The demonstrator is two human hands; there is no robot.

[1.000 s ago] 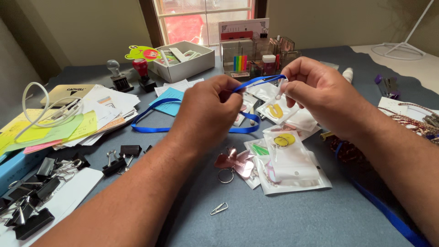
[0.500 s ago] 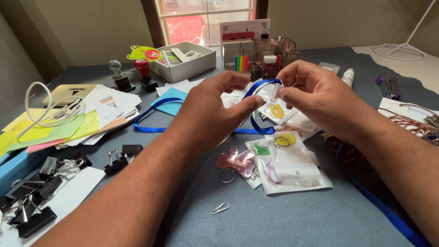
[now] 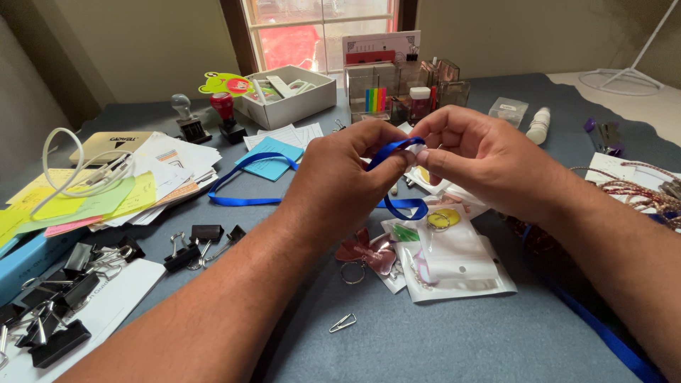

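- My left hand [image 3: 347, 184] and my right hand [image 3: 489, 159] meet above the middle of the counter [image 3: 454, 340], fingertips almost touching, both pinched shut on the blue ribbon [image 3: 248, 174].
- Half a second ago my left fingers were spread open and the loop hung loose from my right hand; now the left has closed again and the hands have drawn together, so the loop is gathered short between them. I judge the fold is being tightened at the fingertips.
- The ribbon is flat, glossy and limp: one end arcs up between my thumbs, the rest trails left across the counter and curls back beneath my left hand.
- Just below my hands lie clear plastic pouches [image 3: 454, 255], slick and crinkled, with small yellow charms inside, and beside them a pink metallic bow keyring [image 3: 365, 252].
- A bent wire paper clip [image 3: 342, 323] lies nearer to me on the grey felt-like cloth.
- To the left, black binder clips [image 3: 64, 284] are heaped by loose papers [image 3: 163, 167] and pale sticky notes.
- Behind stand a white cardboard box [image 3: 287, 92] and a clear acrylic organiser [image 3: 404, 89].
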